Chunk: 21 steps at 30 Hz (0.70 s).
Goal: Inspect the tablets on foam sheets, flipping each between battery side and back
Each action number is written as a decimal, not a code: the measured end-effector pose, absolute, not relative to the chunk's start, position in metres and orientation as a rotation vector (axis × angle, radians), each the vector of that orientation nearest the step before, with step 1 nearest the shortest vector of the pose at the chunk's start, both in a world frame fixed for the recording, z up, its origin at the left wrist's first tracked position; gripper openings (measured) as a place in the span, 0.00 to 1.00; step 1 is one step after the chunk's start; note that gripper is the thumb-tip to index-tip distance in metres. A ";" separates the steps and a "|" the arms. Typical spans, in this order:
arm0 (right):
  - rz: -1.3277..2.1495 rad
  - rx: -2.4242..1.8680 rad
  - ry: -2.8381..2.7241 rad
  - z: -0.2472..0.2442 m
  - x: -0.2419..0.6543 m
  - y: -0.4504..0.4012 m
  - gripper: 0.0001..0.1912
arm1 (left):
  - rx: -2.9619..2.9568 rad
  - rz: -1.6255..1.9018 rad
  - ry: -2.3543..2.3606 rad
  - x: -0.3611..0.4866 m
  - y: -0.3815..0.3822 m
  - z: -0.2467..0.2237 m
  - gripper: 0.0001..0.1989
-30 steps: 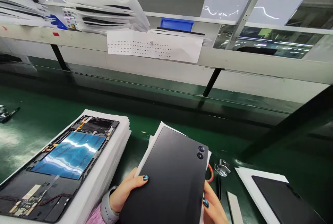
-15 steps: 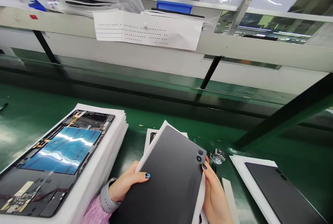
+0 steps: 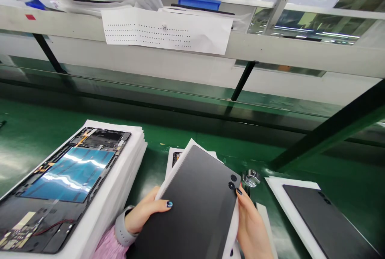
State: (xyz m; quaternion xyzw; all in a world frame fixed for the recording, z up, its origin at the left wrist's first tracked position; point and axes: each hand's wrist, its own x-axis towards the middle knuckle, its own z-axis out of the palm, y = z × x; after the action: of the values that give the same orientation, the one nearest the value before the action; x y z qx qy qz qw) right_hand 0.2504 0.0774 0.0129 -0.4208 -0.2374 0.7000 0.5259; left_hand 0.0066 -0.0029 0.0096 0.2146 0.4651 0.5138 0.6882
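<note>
Between my two hands is a dark grey tablet back cover (image 3: pixel 192 206), tilted, with two camera rings at its upper right corner. A white sheet (image 3: pixel 168 186) lies behind it. My left hand (image 3: pixel 147 213) is closed on the left edge, its thumb lying on the dark face. The right edge is in my right hand (image 3: pixel 252 223), the thumb by the camera rings and the other fingers hidden behind. Part of another open tablet (image 3: pixel 176 158) on white shows behind the cover.
At left stands a stack of white sheets (image 3: pixel 126 178) topped by an opened tablet with a blue battery (image 3: pixel 72 170). To the right, another dark cover (image 3: pixel 327 219) lies on white sheets. A shiny metal roll (image 3: pixel 251 178) sits on the green table (image 3: pixel 150 130), below a shelf (image 3: pixel 300 52).
The right hand and the cover's camera corner have shifted very slightly to the right. Both hands keep their hold. The camera view has moved a little.
</note>
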 end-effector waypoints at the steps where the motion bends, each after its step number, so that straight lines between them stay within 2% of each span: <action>1: 1.676 -1.008 -0.564 0.014 0.250 0.077 0.23 | 0.486 1.148 1.046 0.007 -0.003 0.009 0.22; 6: 1.673 -0.993 -0.590 0.013 0.251 0.078 0.22 | 0.485 1.140 1.049 0.006 -0.004 0.006 0.22; 11: 1.718 -0.977 -0.586 0.012 0.249 0.080 0.16 | 0.480 1.139 1.058 0.004 -0.004 0.001 0.22; 21: 1.741 -0.928 -0.608 0.010 0.250 0.081 0.19 | 0.522 1.100 1.028 0.004 -0.006 0.004 0.20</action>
State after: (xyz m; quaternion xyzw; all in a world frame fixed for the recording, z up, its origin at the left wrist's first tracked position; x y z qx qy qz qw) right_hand 0.2497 0.0808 0.0103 -0.3858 -0.2529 0.7238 0.5131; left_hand 0.0040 -0.0060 0.0037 0.2341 0.4612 0.4936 0.6991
